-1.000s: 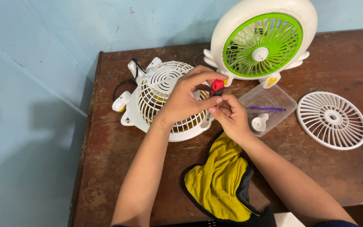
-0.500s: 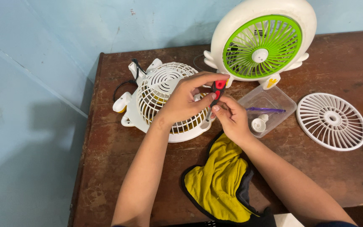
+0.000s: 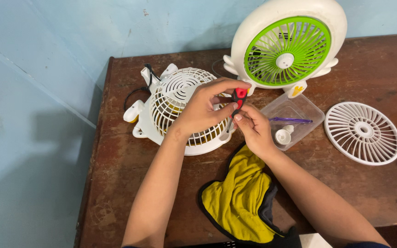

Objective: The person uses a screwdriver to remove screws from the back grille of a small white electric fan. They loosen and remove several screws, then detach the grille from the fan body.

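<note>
A small white fan (image 3: 171, 98) lies on its back on the brown wooden table (image 3: 129, 174), its grille facing up. My left hand (image 3: 203, 110) rests over the grille's right side, fingers pinching the top of a red and black screwdriver (image 3: 238, 98). My right hand (image 3: 253, 128) grips the same screwdriver lower down, its tip at the fan's right rim. The tip itself is hidden by my fingers.
A white fan with a green grille (image 3: 286, 48) stands upright behind. A clear plastic tray (image 3: 299, 110) holds a purple tool and a white knob. A loose white grille (image 3: 363, 132) lies at the right. A yellow and black cloth (image 3: 240, 197) lies near the front edge.
The screwdriver has tilted and sunk slightly toward the fan's rim, and my fingers have shifted on its handle. The fan and other items have not moved.
</note>
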